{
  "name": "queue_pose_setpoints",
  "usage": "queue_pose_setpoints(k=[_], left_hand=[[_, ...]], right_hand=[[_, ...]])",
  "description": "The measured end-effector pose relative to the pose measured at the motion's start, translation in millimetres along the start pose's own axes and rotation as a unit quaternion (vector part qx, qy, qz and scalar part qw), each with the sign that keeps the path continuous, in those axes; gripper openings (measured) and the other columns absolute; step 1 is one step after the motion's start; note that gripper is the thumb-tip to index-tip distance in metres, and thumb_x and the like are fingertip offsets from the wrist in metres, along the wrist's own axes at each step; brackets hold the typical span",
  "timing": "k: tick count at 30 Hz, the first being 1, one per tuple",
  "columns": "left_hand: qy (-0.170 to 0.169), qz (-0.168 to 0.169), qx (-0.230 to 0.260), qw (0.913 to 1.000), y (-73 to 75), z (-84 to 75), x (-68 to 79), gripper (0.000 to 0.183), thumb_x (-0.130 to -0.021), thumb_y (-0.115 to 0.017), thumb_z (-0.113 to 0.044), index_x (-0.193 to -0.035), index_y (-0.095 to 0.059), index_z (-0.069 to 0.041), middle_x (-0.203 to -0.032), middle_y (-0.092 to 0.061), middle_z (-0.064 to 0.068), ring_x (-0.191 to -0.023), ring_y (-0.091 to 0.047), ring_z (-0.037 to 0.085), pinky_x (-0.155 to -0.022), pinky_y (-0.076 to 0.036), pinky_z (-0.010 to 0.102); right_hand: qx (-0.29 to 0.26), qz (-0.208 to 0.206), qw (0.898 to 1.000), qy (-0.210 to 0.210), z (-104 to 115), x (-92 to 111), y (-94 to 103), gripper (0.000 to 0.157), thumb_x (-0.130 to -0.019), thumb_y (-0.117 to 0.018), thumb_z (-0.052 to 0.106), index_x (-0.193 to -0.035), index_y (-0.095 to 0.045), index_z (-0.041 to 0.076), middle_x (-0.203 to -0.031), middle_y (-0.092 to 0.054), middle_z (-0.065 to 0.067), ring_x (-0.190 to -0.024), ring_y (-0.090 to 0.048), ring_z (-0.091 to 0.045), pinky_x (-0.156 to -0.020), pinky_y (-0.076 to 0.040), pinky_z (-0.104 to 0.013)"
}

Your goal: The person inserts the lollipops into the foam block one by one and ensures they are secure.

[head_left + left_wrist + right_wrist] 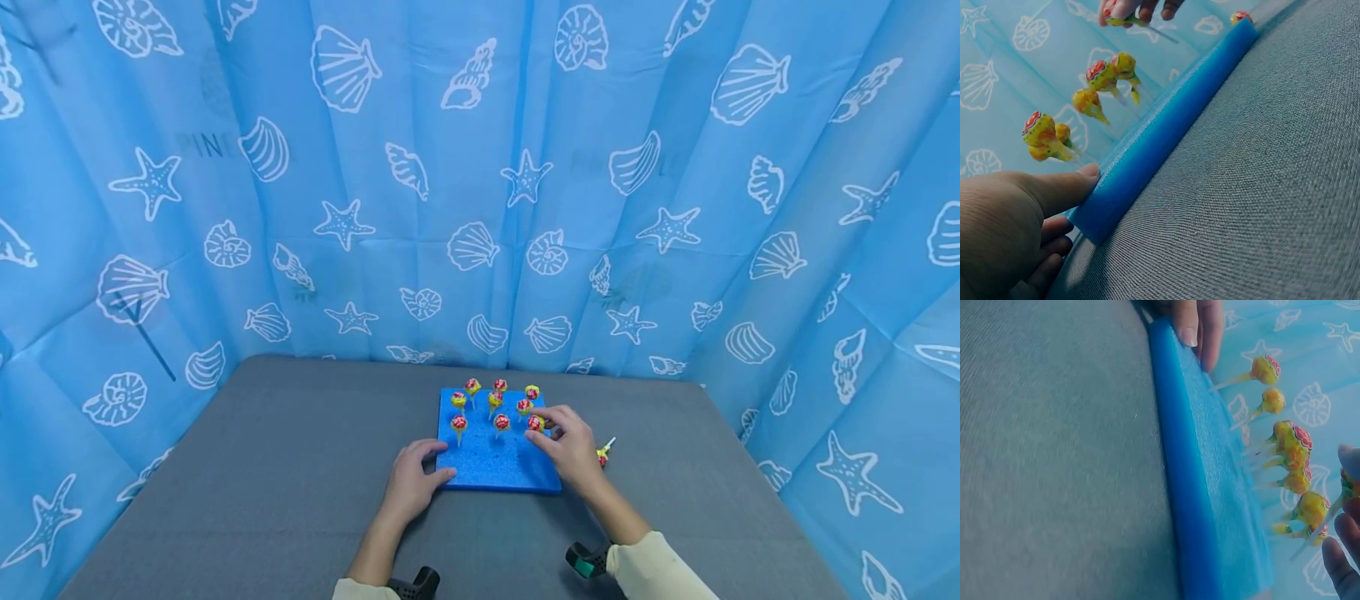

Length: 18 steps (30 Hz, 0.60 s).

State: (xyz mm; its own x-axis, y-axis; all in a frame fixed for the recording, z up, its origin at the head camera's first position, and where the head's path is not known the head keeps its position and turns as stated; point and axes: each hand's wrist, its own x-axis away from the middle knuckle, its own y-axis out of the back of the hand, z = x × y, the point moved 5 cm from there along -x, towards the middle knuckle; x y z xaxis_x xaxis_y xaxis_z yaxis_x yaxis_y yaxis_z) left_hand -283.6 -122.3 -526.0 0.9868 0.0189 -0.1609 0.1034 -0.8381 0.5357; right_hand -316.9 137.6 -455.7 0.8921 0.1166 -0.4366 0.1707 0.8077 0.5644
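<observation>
A blue foam board (495, 467) lies on the table with several lollipops standing in it on their sticks, among them a red and yellow lollipop (459, 423) at the left. My left hand (411, 479) holds the board by its near left corner, the thumb (1069, 189) on top and the other fingers at the side. Over the board's right side, my right hand (568, 442) pinches a lollipop (1350, 487) by its wrapped head. Its stick slants downward, and the tip shows above the board in the left wrist view.
One loose lollipop (603, 456) lies on the grey tabletop (300, 467) to the right of the board, beside my right hand. A blue curtain (420, 167) with white shell prints hangs behind the table and along its sides.
</observation>
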Motion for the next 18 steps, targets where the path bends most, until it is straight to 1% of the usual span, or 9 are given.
queue_pose_setpoints(k=[6, 10, 18], left_hand=[[-0.005, 0.0, -0.001, 1.0, 0.2, 0.5, -0.4, 0.038, -0.087, -0.074, -0.028, -0.122, -0.066, -0.015, -0.133, -0.056, 0.013, -0.124, -0.048, 0.036, -0.099, -0.041, 0.057], [-0.005, -0.002, -0.003, 1.0, 0.8, 0.1, -0.5, 0.038, -0.087, -0.074, -0.028, -0.122, -0.066, -0.015, -0.133, -0.056, 0.013, -0.124, -0.048, 0.035, -0.1, -0.04, 0.057], [-0.005, 0.0, -0.007, 1.0, 0.3, -1.1, -0.2, 0.038, -0.087, -0.075, -0.027, -0.121, -0.066, -0.014, -0.132, -0.056, 0.013, -0.124, -0.048, 0.035, -0.099, -0.041, 0.056]], right_hand=[[-0.038, -0.02, 0.999, -0.03, -3, -2, -5.2, 0.03, -0.085, -0.076, 0.012, -0.114, -0.07, 0.008, -0.099, -0.064, -0.003, -0.089, -0.06, -0.023, -0.073, -0.052, -0.025], [-0.056, -0.022, 0.998, -0.032, -3, -3, -10.2, 0.03, -0.086, -0.076, 0.013, -0.115, -0.069, 0.009, -0.101, -0.066, -0.003, -0.09, -0.06, -0.02, -0.075, -0.052, -0.026], [-0.077, -0.026, 0.996, -0.034, -3, -3, -17.2, 0.032, -0.087, -0.075, 0.011, -0.117, -0.067, 0.007, -0.104, -0.067, -0.004, -0.092, -0.061, -0.021, -0.077, -0.053, -0.027]])
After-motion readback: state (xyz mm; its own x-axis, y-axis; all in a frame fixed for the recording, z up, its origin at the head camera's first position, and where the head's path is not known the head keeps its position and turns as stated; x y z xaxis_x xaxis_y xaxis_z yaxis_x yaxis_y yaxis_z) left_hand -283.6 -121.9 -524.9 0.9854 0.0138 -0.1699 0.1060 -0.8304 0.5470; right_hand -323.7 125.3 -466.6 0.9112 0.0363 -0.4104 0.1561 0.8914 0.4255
